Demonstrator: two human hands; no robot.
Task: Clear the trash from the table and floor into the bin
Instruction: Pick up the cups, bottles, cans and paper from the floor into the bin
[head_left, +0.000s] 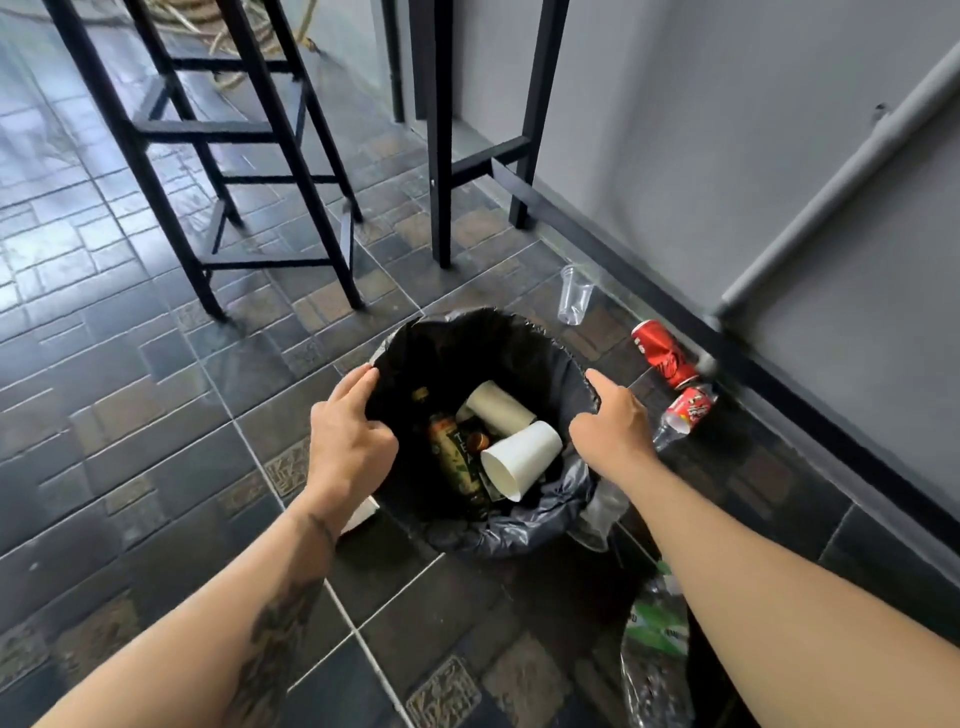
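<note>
A bin lined with a black bag (519, 332) stands on the tiled floor. Inside lie two white paper cups (519, 457), a tea bottle (454, 460) and other bits. My left hand (348, 441) grips the bin's left rim. My right hand (613, 421) rests on the right rim, fingers curled over the bag. On the floor to the right lie a clear plastic cup (574, 293), a red soda can (664, 353) and a plastic bottle with a red label (683, 413). A white cup (361, 514) shows partly under my left wrist.
Black stool legs (291, 208) and table legs (441, 171) stand behind the bin. A grey wall with a dark skirting (779, 374) runs along the right. A crumpled plastic bottle with a green label (657, 649) lies at the bottom right, and clear plastic (602, 514) beside the bin.
</note>
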